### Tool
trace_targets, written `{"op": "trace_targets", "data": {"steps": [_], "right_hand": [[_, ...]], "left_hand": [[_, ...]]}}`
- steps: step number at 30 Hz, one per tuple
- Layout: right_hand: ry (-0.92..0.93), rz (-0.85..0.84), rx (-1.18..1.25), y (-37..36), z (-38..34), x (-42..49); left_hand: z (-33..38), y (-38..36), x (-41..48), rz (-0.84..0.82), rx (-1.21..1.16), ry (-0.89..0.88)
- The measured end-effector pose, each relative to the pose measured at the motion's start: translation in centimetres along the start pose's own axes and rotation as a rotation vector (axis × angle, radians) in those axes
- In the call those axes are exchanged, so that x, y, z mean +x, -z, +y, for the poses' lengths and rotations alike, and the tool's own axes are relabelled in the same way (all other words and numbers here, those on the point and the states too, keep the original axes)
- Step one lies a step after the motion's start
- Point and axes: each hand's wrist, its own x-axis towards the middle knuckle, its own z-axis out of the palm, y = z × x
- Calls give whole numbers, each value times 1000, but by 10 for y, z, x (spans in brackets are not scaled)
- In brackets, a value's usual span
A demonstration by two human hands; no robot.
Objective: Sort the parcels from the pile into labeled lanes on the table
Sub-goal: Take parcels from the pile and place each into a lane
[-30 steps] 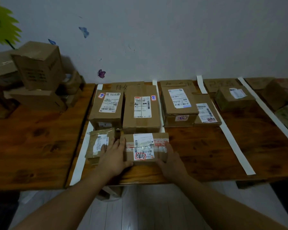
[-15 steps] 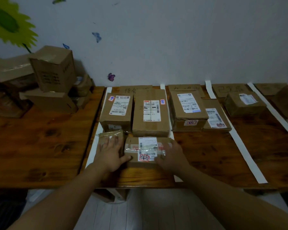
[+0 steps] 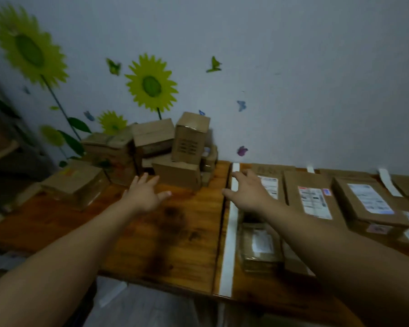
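Note:
A pile of brown cardboard parcels [image 3: 175, 147] is stacked against the wall at the back left of the wooden table [image 3: 175, 232]. My left hand [image 3: 144, 194] hovers with spread fingers just in front of the pile and holds nothing. My right hand [image 3: 248, 192] is also spread and free, above the white tape strip [image 3: 229, 232] that marks the first lane's left edge. Sorted parcels with white labels [image 3: 314, 201] lie in the lanes to the right. A small taped parcel [image 3: 257, 246] lies at the lane's near end, under my right forearm.
One low parcel [image 3: 73, 182] sits apart at the table's left end. More white tape strips [image 3: 387, 182] divide lanes at the far right. The wall behind carries sunflower and butterfly stickers. Pale floor shows below the table's front edge.
Both hands let go of the taped parcel at the lane's near end and moved left and back toward the pile. The view swung left.

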Motion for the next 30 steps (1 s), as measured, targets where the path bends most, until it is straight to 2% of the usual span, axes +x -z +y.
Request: {"op": "trace_targets", "data": {"steps": [5,9,18,22,26,30], "right_hand": [[0,13,56,-6,-84,30],[5,22,39,-3,-122,66],[-7,103,41,17,-143,181],[-116,109,100,12,-134,237],[-305,89,365,-2,-124,264],[-381,42,502,-17,-113,272]], "left_hand": [[-59,58,31,39,-58,-2],[-80,91,64,68,-132,-97],[-37,118,156,19,-236,-220],[-4,115,205,-74,-403,-238],[29,99,238,-149,-532,-270],[46,76,259,-406,-704,-181]]}}
